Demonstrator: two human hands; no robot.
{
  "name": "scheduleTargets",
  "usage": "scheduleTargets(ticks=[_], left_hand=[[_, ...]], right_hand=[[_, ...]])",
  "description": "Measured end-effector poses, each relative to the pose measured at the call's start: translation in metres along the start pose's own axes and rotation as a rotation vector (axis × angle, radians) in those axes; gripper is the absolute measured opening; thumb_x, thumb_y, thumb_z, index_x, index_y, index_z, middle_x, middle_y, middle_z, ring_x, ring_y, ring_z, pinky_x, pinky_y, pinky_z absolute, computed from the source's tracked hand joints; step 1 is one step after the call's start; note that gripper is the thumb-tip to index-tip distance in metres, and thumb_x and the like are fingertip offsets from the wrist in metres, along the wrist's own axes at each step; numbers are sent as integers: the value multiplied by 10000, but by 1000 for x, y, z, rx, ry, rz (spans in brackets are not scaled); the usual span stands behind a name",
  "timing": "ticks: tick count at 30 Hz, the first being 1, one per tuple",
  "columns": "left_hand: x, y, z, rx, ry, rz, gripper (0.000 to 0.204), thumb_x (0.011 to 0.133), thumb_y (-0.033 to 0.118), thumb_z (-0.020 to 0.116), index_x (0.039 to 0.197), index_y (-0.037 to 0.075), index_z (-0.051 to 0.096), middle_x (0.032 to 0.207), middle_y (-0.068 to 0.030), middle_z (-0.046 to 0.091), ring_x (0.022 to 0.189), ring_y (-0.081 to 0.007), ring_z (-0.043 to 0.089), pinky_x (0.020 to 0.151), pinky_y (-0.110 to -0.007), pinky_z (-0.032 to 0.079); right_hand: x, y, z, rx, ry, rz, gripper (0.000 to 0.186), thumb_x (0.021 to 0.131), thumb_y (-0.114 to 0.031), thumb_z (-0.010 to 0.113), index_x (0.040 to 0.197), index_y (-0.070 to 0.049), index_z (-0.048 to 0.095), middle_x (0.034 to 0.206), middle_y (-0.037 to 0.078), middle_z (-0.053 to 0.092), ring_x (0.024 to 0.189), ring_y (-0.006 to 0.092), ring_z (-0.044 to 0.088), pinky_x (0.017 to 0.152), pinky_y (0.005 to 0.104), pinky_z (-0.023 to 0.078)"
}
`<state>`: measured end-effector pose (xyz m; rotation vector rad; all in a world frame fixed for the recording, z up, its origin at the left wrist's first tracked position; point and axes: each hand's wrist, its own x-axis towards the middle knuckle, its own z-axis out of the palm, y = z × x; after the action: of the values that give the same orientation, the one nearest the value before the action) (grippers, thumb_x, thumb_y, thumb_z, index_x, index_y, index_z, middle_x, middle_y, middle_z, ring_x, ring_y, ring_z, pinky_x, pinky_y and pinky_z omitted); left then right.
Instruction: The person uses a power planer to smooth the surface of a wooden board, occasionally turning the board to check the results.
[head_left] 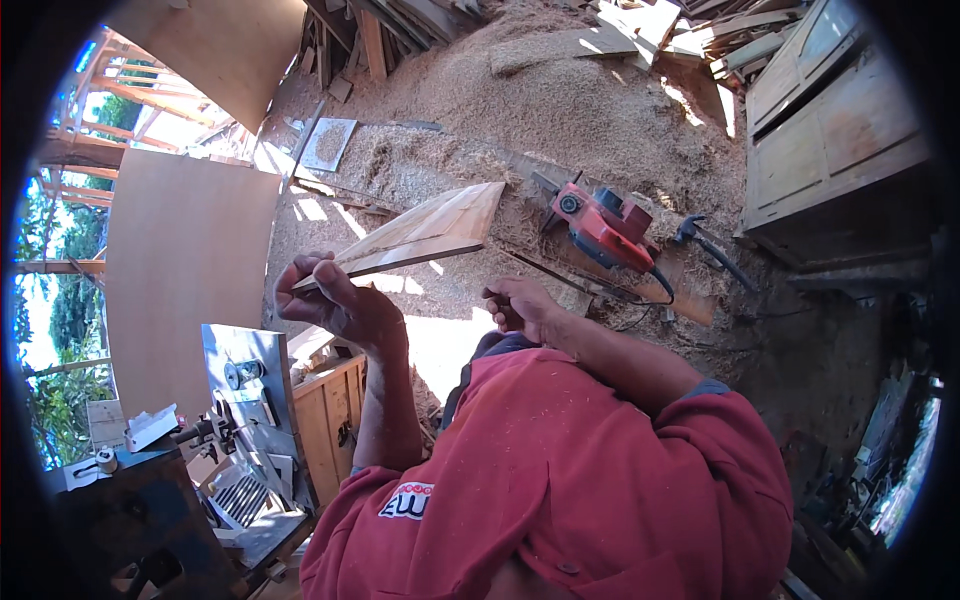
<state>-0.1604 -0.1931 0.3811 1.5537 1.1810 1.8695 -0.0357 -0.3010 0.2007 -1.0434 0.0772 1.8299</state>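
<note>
My left hand (345, 302) grips one end of a flat wooden board (435, 228), thumb on top and fingers curled round its edge. The board is held up in front of me, tilted, with its free end pointing away to the right. Close to my waist, my right hand (522, 306) is loosely closed with its fingers curled; nothing shows in it, and it is apart from the board. Farther right sits a red and black electric planer (612, 228), its cord trailing toward me. A claw hammer (715, 250) lies to the right of the planer.
Wood shavings (600, 110) cover the ground. Scrap wood (650, 35) is piled at the back. A panelled wooden cabinet (840, 130) stands at right. A large plywood sheet (185, 270) leans at left, behind a metal machine (250, 390). A plank (690, 300) lies near the planer.
</note>
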Motion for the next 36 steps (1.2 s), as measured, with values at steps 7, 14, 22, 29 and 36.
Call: scheduleTargets(ticks=[7, 14, 22, 29, 36], left_hand=[[-7, -8, -1, -82, -47, 111, 408, 1067, 374, 584, 1246, 75, 372, 1047, -107, 529, 993, -207, 541, 946, -419, 439], [-10, -13, -4, -159, -27, 78, 454, 1043, 375, 626, 1249, 72, 358, 1056, -83, 522, 1009, -199, 538, 933, -397, 473], [-14, -22, -11, -238, -69, 98, 483, 1029, 401, 637, 1263, 97, 343, 1085, -87, 491, 1012, -200, 508, 961, -412, 466], [-10, -21, -13, -214, -85, 99, 460, 1027, 409, 628, 1268, 126, 357, 1088, -88, 485, 1024, -206, 493, 969, -442, 458], [13, -27, -2, -227, -89, 53, 368, 1018, 299, 597, 1252, 121, 375, 1050, -87, 495, 1008, -209, 477, 963, -442, 432]], right_hand=[[-1, -2, -8, -7, 53, -26, 166, 1031, -208, 568, 1008, -55, 631, 715, 29, 632, 521, 114, 577, 448, 280, 479], [0, -5, -5, -59, 51, -26, 165, 1021, -206, 586, 1008, -47, 628, 720, 40, 630, 524, 124, 582, 451, 294, 494], [4, -6, -1, -111, 94, -17, 156, 1011, -191, 592, 1000, -38, 618, 715, 54, 618, 537, 128, 579, 470, 306, 481], [0, -22, -4, -29, 110, -106, 110, 997, -181, 629, 946, -91, 593, 749, 55, 624, 539, 131, 578, 464, 306, 473], [5, -38, -20, -421, 222, -416, 532, 948, -181, 696, 1434, -36, 534, 829, 101, 645, 587, 191, 622, 550, 349, 534]])
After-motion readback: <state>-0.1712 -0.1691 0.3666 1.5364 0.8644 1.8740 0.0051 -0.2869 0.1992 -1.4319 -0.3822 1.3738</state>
